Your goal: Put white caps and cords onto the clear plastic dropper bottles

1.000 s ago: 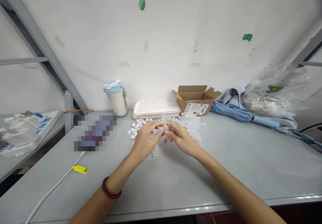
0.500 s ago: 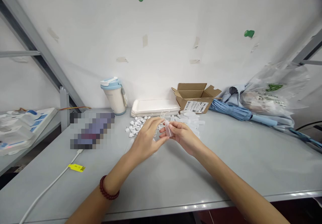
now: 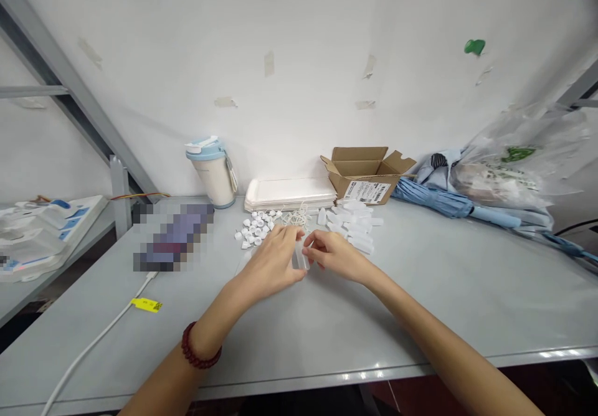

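Small translucent plastic bottles (image 3: 301, 260) stand in front of me, between my hands, partly covered by my fingers. My left hand (image 3: 271, 257) curves around them from the left, thumb below and fingers above. From the right, my right hand (image 3: 335, 255) pinches at the edge of one bottle with its fingertips. Behind my left hand lie several white caps (image 3: 255, 229) in a loose heap. Thin white tubes or strings (image 3: 299, 215) lie beyond my fingers. Several more translucent bottles (image 3: 357, 220) are piled behind my right hand.
A stack of white trays (image 3: 289, 195) lies against the wall, beside an open cardboard box (image 3: 362, 182). A tumbler (image 3: 213, 176) stands to the left, near a blurred-out flat object (image 3: 175, 238) with a white cable (image 3: 100, 344). A folded blue umbrella (image 3: 434, 199) and plastic bag (image 3: 509, 173) lie right.
My right hand has lowered the bottle it was holding toward my left hand, beside another bottle. The left fingers have closed in around them, and the view has tilted slightly down.
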Tool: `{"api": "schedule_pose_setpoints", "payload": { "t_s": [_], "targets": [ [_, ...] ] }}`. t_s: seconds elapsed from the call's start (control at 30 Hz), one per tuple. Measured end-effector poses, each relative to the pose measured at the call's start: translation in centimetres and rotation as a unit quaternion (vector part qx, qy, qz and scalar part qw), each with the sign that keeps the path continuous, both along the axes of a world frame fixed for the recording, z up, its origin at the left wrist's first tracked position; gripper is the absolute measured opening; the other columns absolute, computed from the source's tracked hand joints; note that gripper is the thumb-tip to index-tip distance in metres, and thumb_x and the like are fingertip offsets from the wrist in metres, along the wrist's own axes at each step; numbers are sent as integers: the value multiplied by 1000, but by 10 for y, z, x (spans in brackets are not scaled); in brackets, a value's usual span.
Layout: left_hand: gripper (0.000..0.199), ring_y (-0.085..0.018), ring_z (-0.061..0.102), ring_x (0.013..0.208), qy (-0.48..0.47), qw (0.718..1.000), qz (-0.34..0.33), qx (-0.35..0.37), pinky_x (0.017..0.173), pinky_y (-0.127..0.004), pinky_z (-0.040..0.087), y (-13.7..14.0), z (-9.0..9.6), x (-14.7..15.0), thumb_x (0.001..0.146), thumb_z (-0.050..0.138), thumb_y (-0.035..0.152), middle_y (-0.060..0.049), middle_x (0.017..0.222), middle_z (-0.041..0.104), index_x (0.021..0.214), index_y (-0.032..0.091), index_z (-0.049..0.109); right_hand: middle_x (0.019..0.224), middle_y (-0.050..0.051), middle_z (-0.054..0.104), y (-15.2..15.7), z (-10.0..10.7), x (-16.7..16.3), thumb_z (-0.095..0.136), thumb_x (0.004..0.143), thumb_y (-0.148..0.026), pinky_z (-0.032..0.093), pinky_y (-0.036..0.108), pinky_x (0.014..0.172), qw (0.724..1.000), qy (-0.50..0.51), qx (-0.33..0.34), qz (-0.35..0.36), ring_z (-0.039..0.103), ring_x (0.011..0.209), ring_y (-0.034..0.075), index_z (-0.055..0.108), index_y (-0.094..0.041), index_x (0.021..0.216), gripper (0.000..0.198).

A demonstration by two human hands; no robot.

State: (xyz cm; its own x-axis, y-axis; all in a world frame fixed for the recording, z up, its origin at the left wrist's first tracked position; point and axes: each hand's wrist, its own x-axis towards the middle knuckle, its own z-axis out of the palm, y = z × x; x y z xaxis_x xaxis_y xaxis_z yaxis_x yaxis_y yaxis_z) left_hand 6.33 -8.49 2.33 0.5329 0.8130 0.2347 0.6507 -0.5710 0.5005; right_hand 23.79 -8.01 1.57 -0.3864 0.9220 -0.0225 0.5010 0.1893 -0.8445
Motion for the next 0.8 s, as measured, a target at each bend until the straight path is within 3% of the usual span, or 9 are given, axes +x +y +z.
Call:
{"api": "schedule_pose_setpoints", "payload": {
  "t_s": [0.37,0.57,0.7,0.8],
  "targets": [
    [40,-28,43,111,78,992,-18,-100,89,-39,42,1,3,-5,69,58,25,-10,111,51,107,17,46,78,3,64,2,-7,2,56,80,-28,40,25,59,992,-110,26,48,56,67,14,60,-14,95,21],
    [61,-31,38,118,73,991,-27,-113,93,-42,40,5,5,-15,66,65,38,-11,121,47,120,19,41,92,8,63,2,3,7,64,75,-45,43,28,65,989,-120,-28,87,57,77,17,54,-12,113,51],
    [64,-30,37,119,79,988,-33,-126,93,-40,40,7,6,-21,66,64,36,-10,123,46,123,20,39,94,7,61,3,-1,7,77,61,-39,44,27,66,985,-131,-35,110,56,76,16,49,-11,121,71],
    [65,-29,40,115,83,987,-38,-135,91,-40,42,8,4,-23,65,65,35,-9,119,48,123,20,39,95,6,60,4,-6,5,79,59,-31,44,26,64,986,-124,-27,105,55,73,15,49,-11,120,71]
  ]
}}
